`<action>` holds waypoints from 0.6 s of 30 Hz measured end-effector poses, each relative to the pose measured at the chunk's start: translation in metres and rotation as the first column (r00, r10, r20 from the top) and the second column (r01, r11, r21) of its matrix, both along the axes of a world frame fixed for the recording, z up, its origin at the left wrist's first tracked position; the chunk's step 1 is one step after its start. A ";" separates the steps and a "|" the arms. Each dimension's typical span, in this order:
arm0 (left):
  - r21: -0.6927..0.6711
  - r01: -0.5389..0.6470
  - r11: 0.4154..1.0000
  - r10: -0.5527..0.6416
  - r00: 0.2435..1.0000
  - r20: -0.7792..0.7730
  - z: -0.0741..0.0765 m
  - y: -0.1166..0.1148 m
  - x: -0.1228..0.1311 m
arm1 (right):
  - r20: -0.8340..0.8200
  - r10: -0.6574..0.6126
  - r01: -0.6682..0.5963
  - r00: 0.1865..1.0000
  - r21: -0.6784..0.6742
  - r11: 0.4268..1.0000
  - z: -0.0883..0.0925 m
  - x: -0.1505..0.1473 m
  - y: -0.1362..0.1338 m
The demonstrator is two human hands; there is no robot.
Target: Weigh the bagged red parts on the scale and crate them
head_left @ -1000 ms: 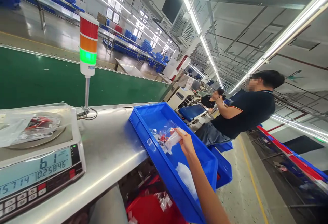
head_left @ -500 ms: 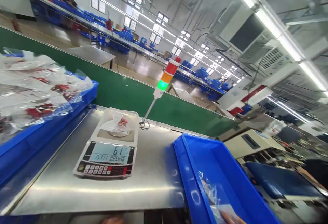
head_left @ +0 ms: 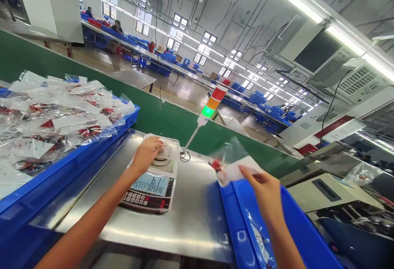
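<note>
My right hand (head_left: pixel 264 185) pinches a clear plastic bag (head_left: pixel 235 162) by the side where a white paper shows. Small red parts sit in the bag's other end. The bag is in the air above the near left corner of a blue bin (head_left: pixel 229 219). My left hand (head_left: pixel 149 150) reaches over the pan of a digital counting scale (head_left: pixel 160 207), its fingers curled together. What these fingers hold is hidden by the hand. The scale's display (head_left: pixel 150 183) reads 61.
On the left, a large blue tray (head_left: pixel 126 123) is heaped with bagged red parts. Behind the scale stands a signal light (head_left: pixel 212 102), lit green, before a green partition (head_left: pixel 172 125). More bags lie inside the right bin. A beige machine (head_left: pixel 326 195) stands farther right.
My left hand has come up onto the scale pan, covering where a bag lay. My right hand has risen from the right bin with a bag. The view has shifted left.
</note>
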State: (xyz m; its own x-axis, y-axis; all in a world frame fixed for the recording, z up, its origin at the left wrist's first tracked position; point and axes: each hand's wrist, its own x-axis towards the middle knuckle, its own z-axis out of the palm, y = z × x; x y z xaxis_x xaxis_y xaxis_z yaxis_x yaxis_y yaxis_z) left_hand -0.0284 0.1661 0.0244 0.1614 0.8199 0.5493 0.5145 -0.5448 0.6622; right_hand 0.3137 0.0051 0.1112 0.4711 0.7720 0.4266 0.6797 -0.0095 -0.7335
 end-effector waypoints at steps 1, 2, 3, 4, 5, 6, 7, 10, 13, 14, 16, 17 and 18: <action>-0.022 -0.077 0.997 0.078 0.994 0.071 0.006 0.005 -0.006 | -0.059 0.131 -0.127 0.990 0.064 0.990 0.003 -0.026 0.030; -0.038 -0.161 0.986 0.164 0.977 0.135 0.015 0.007 -0.014 | -0.086 0.242 -0.232 0.966 0.111 0.966 0.004 -0.051 0.058; -0.058 -0.240 0.969 0.247 0.948 0.198 0.025 0.005 -0.025 | -0.084 0.342 -0.328 0.936 0.143 0.934 0.001 -0.073 0.082; -0.086 -0.313 0.946 0.324 0.906 0.271 0.037 0.000 -0.037 | -0.072 0.433 -0.419 0.899 0.153 0.895 -0.004 -0.092 0.103; -0.106 -0.379 0.919 0.391 0.855 0.341 0.047 -0.009 -0.050 | -0.058 0.511 -0.500 0.858 0.137 0.855 -0.011 -0.108 0.119; -0.106 -0.439 0.892 0.443 0.807 0.390 0.056 -0.019 -0.062 | -0.045 0.579 -0.573 0.814 0.097 0.813 -0.020 -0.121 0.131; -0.072 -0.496 0.865 0.479 0.775 0.412 0.062 -0.032 -0.073 | -0.035 0.635 -0.634 0.772 0.037 0.772 -0.029 -0.130 0.138; 0.190 -0.607 0.771 0.533 0.780 0.327 0.052 -0.071 -0.092 | -0.002 0.730 -0.720 0.684 -0.165 0.674 -0.055 -0.135 0.133; 0.363 -0.506 0.783 0.502 0.857 0.111 -0.003 -0.102 -0.098 | 0.034 0.740 -0.711 0.672 -0.252 0.657 -0.069 -0.102 0.100; 0.387 -0.446 0.807 0.469 0.882 0.038 -0.028 -0.110 -0.100 | 0.048 0.716 -0.684 0.697 -0.256 0.683 -0.071 -0.082 0.084; 0.325 -0.361 0.874 0.408 0.909 -0.087 -0.080 -0.125 -0.103 | 0.100 0.590 -0.552 0.801 -0.259 0.793 -0.078 -0.031 0.048; 0.275 -0.345 0.898 0.387 0.915 -0.117 -0.103 -0.132 -0.106 | 0.138 0.482 -0.438 0.865 -0.261 0.860 -0.084 -0.001 0.028; 0.224 -0.328 0.918 0.363 0.921 -0.139 -0.123 -0.139 -0.108 | 0.185 0.352 -0.296 0.918 -0.274 0.915 -0.092 0.030 0.006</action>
